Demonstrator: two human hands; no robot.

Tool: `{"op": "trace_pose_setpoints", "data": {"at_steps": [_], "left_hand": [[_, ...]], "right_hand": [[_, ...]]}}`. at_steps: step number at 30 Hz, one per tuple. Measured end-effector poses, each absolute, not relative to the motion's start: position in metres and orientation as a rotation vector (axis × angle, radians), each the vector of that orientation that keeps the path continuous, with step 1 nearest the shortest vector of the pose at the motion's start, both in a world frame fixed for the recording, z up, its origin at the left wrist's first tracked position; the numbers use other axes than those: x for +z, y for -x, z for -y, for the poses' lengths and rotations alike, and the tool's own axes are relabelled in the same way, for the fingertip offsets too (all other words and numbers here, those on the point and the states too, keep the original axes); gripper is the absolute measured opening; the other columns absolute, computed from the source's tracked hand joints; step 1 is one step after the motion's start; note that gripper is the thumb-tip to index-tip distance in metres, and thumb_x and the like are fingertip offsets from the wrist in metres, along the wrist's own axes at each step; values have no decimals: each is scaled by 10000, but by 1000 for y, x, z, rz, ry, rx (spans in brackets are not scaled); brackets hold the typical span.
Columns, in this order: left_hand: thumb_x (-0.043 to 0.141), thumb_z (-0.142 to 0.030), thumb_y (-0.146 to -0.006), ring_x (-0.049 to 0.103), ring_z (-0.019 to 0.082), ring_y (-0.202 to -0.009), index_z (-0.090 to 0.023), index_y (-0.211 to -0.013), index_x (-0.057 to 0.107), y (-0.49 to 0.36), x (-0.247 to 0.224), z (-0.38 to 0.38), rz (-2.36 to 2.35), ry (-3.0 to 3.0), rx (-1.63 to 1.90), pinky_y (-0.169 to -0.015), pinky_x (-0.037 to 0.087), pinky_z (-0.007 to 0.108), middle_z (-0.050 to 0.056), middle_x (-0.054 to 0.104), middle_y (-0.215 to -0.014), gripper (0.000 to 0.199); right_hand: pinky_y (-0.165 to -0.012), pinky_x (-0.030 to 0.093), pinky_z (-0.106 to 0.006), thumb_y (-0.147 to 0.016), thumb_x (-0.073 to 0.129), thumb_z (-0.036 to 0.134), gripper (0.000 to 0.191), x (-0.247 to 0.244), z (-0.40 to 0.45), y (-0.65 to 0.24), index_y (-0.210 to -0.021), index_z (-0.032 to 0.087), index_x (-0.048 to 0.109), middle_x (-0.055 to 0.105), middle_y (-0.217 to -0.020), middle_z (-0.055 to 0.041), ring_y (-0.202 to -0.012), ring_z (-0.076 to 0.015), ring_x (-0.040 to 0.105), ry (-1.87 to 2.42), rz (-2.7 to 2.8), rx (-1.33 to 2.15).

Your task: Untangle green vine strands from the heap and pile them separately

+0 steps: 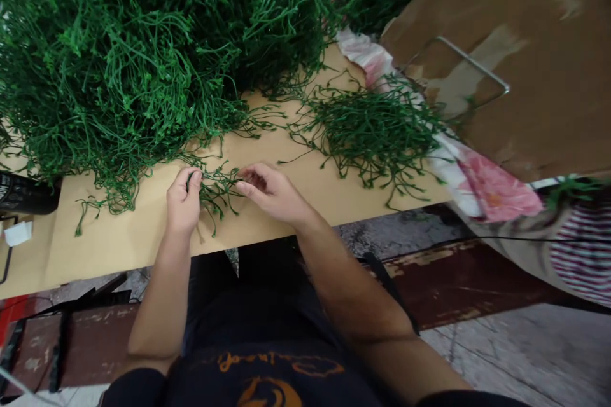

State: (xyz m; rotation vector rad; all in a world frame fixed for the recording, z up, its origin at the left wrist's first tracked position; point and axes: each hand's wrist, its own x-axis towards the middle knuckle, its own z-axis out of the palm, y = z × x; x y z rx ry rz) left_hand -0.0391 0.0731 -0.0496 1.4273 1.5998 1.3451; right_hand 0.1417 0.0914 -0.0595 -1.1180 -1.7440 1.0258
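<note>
Near the front edge of the tan tabletop, my left hand is closed around a small bunch of thin green plastic stems. The stems fan out to the right of that fist. My right hand has its thumb and forefinger pinched at the right-hand tips of the same bunch. Behind my hands rises a large heap of green stems. A smaller, flatter pile of stems lies to the right of my right hand.
A brown cardboard box with a metal wire handle stands at the right, beside pink flowered cloth. At the left edge lies a black cylinder. Dark red benches are below the table.
</note>
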Motion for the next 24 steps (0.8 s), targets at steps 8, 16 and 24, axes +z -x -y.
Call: {"op": "trace_pose_setpoints", "data": {"at_steps": [8,16,24], "left_hand": [[523,-408,-794,421,91,-578,-186,-759,555,38,-47,-71,-1536,-1296,1426,-581,392,215,-23,458,-620,227],[522,-380,-801,362,79,-535,-184,-728,521,39,-49,-73,-1527,-1219,1441,-543,359,210,-30,427,-611,209],[489,-278,-825,372,78,-551,-174,-690,511,42,-53,-75,-1622,-1221,1421,-567,350,201,-32,448,-613,172]], "right_hand": [[-759,452,-350,-752,599,277,141,-60,-87,-128,-827,158,596,599,-834,-76,-839,-192,533,1132,1956,827],[-719,437,-340,-779,521,204,59,-57,-85,-126,-722,187,519,565,-771,-58,-777,-184,518,1145,1935,680],[-625,388,-303,-822,437,242,122,-49,-84,-134,-708,200,453,514,-688,-41,-664,-160,472,1195,1880,482]]}}
